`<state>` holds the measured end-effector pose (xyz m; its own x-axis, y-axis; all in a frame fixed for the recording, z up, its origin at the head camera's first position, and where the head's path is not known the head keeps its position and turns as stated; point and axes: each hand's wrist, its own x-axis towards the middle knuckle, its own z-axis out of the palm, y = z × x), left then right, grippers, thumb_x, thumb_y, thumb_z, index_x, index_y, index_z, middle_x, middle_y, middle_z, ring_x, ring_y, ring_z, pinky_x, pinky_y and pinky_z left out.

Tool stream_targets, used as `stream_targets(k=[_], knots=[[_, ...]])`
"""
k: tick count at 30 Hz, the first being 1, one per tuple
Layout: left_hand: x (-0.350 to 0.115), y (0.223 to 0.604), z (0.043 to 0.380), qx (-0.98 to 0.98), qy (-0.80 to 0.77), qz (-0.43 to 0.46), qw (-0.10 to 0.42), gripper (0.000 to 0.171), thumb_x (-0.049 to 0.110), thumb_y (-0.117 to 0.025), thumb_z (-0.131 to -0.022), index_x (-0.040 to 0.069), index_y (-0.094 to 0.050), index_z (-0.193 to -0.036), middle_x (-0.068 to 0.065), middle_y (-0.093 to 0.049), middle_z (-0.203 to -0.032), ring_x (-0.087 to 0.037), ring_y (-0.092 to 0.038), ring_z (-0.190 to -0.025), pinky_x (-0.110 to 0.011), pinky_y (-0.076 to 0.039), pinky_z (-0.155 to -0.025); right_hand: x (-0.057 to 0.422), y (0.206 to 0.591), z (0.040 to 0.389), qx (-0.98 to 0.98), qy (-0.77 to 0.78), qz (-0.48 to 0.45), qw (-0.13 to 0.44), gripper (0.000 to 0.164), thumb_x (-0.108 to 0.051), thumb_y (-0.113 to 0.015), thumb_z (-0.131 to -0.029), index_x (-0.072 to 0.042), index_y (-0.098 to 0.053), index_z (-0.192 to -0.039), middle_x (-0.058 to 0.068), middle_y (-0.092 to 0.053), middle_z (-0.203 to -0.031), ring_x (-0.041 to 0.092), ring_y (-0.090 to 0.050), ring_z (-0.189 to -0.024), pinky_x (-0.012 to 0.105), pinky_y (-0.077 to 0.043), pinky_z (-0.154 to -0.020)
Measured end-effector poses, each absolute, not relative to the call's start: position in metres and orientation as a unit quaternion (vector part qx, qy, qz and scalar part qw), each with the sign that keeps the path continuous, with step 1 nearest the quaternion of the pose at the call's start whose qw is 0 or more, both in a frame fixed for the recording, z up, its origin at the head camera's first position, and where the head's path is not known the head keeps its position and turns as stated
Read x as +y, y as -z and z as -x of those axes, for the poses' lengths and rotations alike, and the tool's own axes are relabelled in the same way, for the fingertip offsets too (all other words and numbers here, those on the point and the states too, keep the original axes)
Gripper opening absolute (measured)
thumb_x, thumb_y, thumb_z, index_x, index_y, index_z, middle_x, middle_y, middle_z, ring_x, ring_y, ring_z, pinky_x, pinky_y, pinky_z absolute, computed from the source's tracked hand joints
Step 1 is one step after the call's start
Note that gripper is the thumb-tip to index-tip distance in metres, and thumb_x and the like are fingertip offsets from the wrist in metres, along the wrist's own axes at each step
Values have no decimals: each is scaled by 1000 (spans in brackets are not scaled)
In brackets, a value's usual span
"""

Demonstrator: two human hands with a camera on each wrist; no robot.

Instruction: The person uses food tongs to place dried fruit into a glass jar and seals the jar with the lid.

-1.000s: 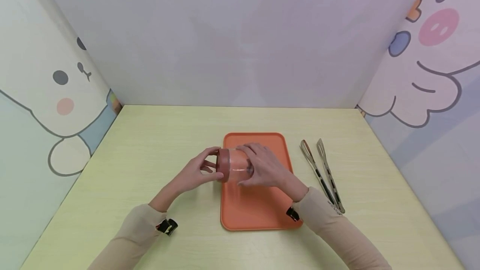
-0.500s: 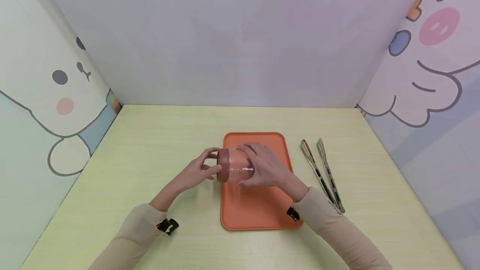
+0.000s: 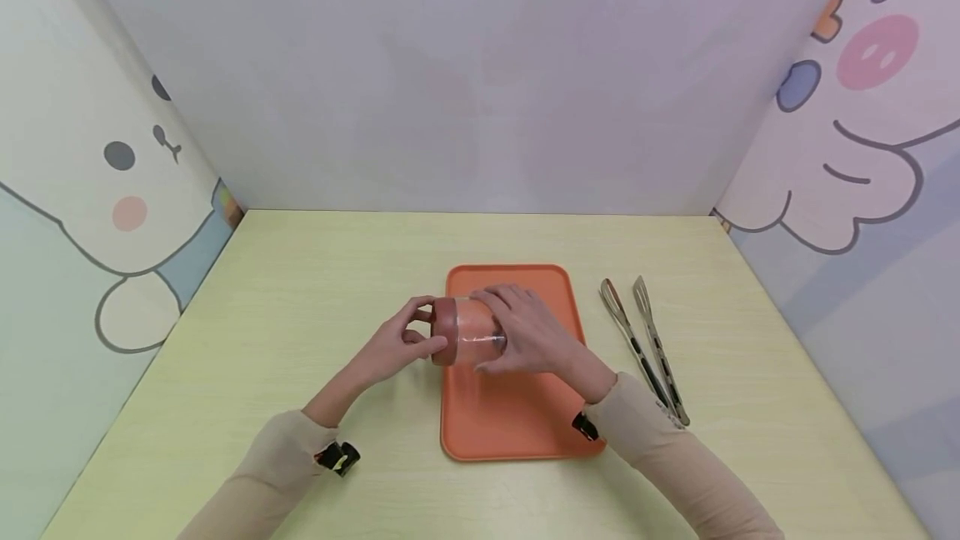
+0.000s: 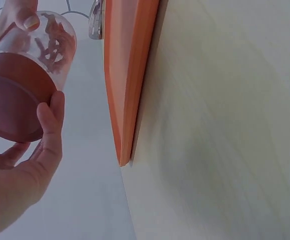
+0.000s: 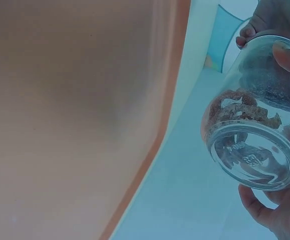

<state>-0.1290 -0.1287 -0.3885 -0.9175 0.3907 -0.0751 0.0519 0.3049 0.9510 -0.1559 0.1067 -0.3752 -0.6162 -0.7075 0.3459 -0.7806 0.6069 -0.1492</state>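
A clear jar with a reddish-brown lid lies sideways in the air over the left part of the orange tray, lid to the left. My left hand holds the lid by its edge, thumb on the near side and fingers round the far side. The right hand grips the clear body near its base. Inside the jar, dark reddish-brown pieces gather toward the base in the right wrist view. In the left wrist view the lid sits on the jar's mouth.
To the right of the tray, metal tongs lie with their arms spread in a V on the pale wooden table. A plain wall stands behind the table, with cartoon-printed panels at both sides.
The left thumb and fingers have shifted a little round the lid. The jar has barely moved, and the right hand keeps its grip.
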Motion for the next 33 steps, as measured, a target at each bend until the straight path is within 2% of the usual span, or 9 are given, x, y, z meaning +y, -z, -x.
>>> stream_targets(k=[3,10,13,17,20,24,30,33], knots=[[-129,390,128,798,-569,-149,133,60,30,-66,-80,17,-35,-129,-13,-45,-115,-20,-59,-79,-32,-47,-68,107,376,156,-886,-142,-422,132,86,-60,-66,-60,-10,-42,-126,6,-45,-119,19,-41,-103,37,-39,-76],[-129,394,129,802,-564,-161,116,61,27,-67,-79,16,-34,-130,-12,-45,-116,-20,-59,-80,-31,-49,-69,108,379,157,-883,-153,-424,128,88,-62,-66,-60,-10,-41,-126,6,-45,-120,20,-41,-107,38,-40,-80],[-131,396,130,801,-562,-170,115,62,26,-65,-81,15,-33,-132,-12,-45,-117,-20,-57,-85,-30,-49,-69,109,380,158,-881,-177,-421,119,88,-62,-66,-59,-11,-41,-126,5,-45,-120,18,-42,-106,37,-40,-82],[-135,398,132,788,-573,-196,113,60,18,-63,-83,11,-31,-134,-13,-43,-121,-24,-53,-96,-31,-49,-72,111,381,161,-870,-226,-424,111,88,-57,-70,-58,-10,-40,-126,5,-46,-117,16,-46,-96,34,-42,-78],[-140,398,132,771,-588,-213,121,59,10,-61,-84,9,-31,-135,-14,-42,-124,-29,-48,-104,-34,-47,-78,113,381,161,-860,-260,-426,103,89,-53,-74,-57,-9,-39,-127,6,-46,-117,18,-48,-93,34,-43,-76],[-144,389,126,762,-592,-221,137,58,5,-61,-83,5,-32,-133,-16,-39,-127,-33,-45,-109,-36,-45,-82,115,381,160,-856,-287,-420,90,90,-51,-74,-58,-9,-38,-128,7,-46,-118,19,-49,-98,35,-44,-78],[-144,382,121,770,-581,-215,154,56,5,-61,-83,3,-34,-132,-16,-39,-128,-34,-44,-109,-35,-45,-83,115,380,159,-855,-312,-408,77,88,-54,-72,-59,-11,-38,-129,8,-47,-116,21,-50,-95,35,-44,-76],[-143,382,121,765,-586,-215,158,56,7,-60,-84,3,-34,-133,-16,-39,-128,-34,-43,-110,-35,-44,-84,114,380,157,-854,-324,-401,70,88,-57,-71,-60,-12,-38,-129,5,-47,-116,20,-50,-95,35,-45,-76]])
